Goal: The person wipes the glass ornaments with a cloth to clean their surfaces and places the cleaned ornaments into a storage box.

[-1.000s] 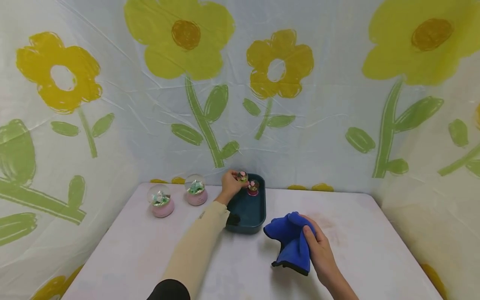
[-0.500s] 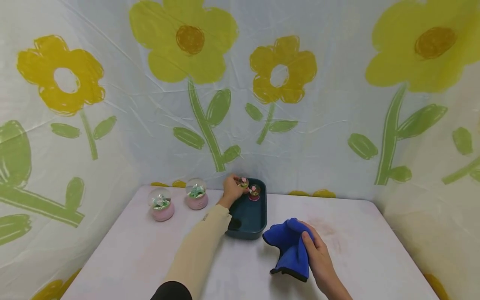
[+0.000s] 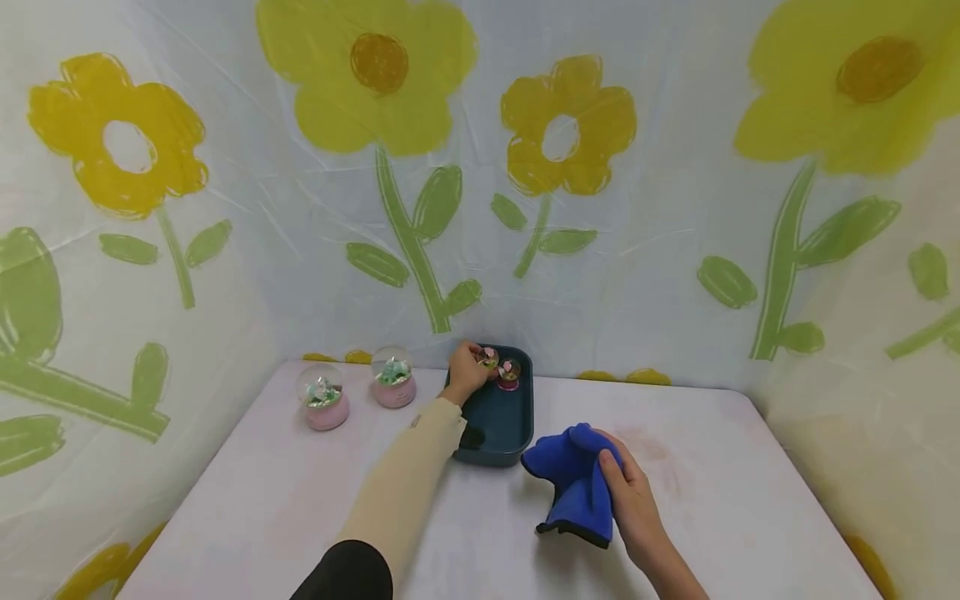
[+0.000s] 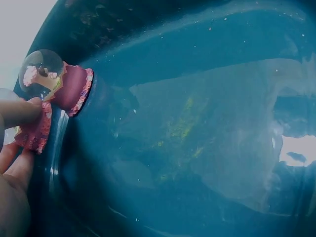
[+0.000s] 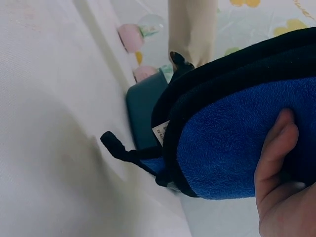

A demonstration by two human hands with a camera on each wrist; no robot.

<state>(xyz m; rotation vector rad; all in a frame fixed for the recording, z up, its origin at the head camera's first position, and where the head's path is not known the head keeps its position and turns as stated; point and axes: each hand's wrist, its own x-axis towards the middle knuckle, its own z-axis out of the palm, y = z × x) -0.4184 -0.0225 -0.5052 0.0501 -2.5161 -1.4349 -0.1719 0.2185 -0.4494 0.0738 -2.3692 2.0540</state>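
Observation:
At the far end of the dark teal tray (image 3: 495, 457), my left hand (image 3: 465, 375) grips a small snow globe (image 3: 488, 358) with a reddish-pink base. A matching small snow globe (image 3: 508, 375) stands just beside it inside the tray. In the left wrist view, the fingers (image 4: 19, 112) pinch the held globe's base (image 4: 37, 132), close against the other globe (image 4: 75, 90). My right hand (image 3: 633, 504) holds a blue cloth (image 3: 581, 479) with black edging above the table, thumb on its near face; in the right wrist view the cloth (image 5: 222, 143) hangs folded.
Two larger snow globes with pink bases, one nearer (image 3: 326, 408) and one farther (image 3: 394, 390), stand left of the tray on the white table (image 3: 697, 467). A flower-printed sheet (image 3: 645, 283) rises behind the table. The left sleeve (image 3: 405, 492) reaches across the table's middle.
The small snow globe in my left hand has come slightly lower and closer to its neighbour. My right hand with the blue cloth has drifted a little left. The head view tilts slightly.

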